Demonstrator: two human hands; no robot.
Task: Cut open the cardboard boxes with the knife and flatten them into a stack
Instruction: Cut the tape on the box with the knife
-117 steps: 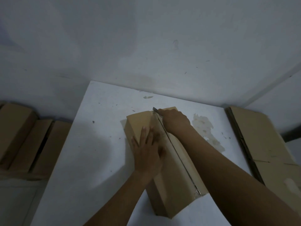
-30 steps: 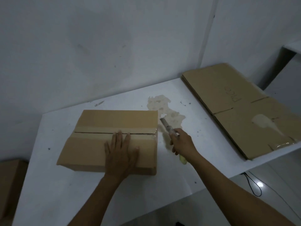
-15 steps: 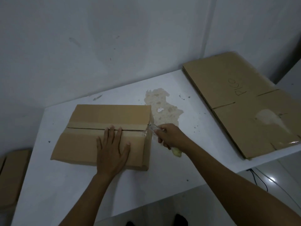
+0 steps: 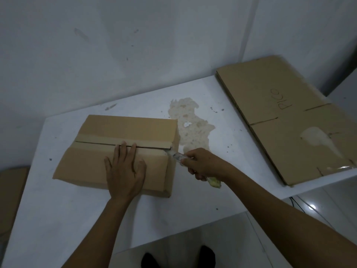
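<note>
**Knife gripped at the end seam, one box part-cut**

Right hand (image 4: 204, 163) curls tight round the handle of the knife (image 4: 176, 154). The blade tip touches the right end of the cardboard box (image 4: 127, 130), where the top seam meets the end wall. Left hand (image 4: 125, 167) lies flat with straight fingers, pressing the near flap, fingertips at the seam.

The box sits on the white table (image 4: 58, 219), at 9 o'clock from the knife hand. A dark slit runs along its top seam, so the top tape looks cut. The end tape and the flattening look left to do.

At 2 o'clock, well apart, a flattened stack (image 4: 280, 117) marked "PICO" lies done. More cardboard (image 4: 11, 194) shows low at 9 o'clock; whether it is uncut, I cannot tell.

Both forearms reach forward, the right one angling in from 4 o'clock.
</note>
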